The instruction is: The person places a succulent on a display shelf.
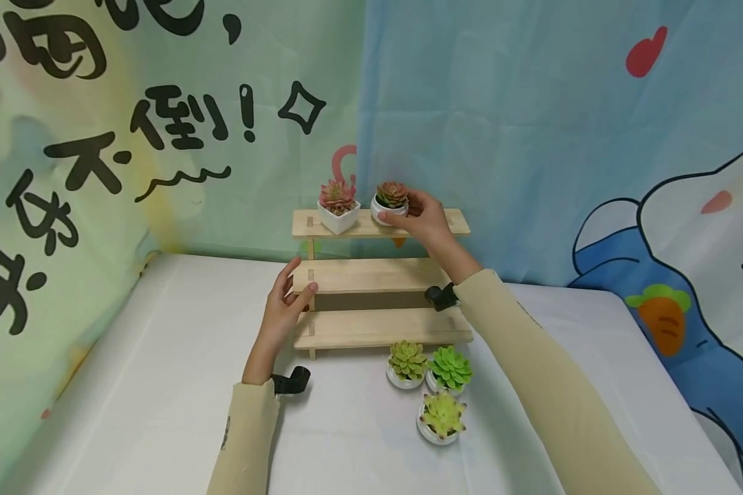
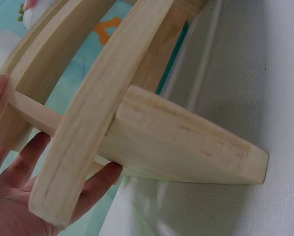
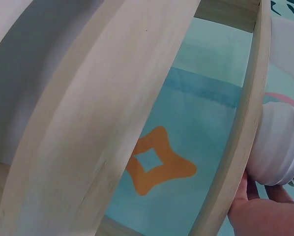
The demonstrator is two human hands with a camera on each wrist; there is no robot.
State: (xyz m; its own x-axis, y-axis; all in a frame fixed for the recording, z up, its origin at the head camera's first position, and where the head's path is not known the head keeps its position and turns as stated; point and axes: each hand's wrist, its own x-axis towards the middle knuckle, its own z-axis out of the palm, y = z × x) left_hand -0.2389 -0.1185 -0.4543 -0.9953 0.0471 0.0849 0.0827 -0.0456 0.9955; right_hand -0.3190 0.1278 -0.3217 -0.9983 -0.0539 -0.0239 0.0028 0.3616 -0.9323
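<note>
Right hand point(image 1: 427, 220): thumb and fingers curled round a reddish succulent point(image 1: 391, 196) in a round white pot, a narrow hold.
Held pot: at 12 o'clock on the wooden shelf point(image 1: 371, 276), by its top tier; whether the plank bears it I cannot tell.
Left hand point(image 1: 277, 317): thumb and fingers spread yet bent about the shelf's end at 9 o'clock, gripping it.
Neighbour: pink succulent point(image 1: 338, 199) in an angular white pot, at the held pot's 9 o'clock.
Green succulents point(image 1: 450, 367): three, clustered on the white table point(image 1: 347, 426) at the shelf's 5 o'clock.

Reddish-green succulent point(image 1: 392, 194), white pot point(image 3: 276, 145), pale wood-grained shelf point(image 1: 368, 276), black-lettered green backdrop point(image 1: 272, 196)
</note>
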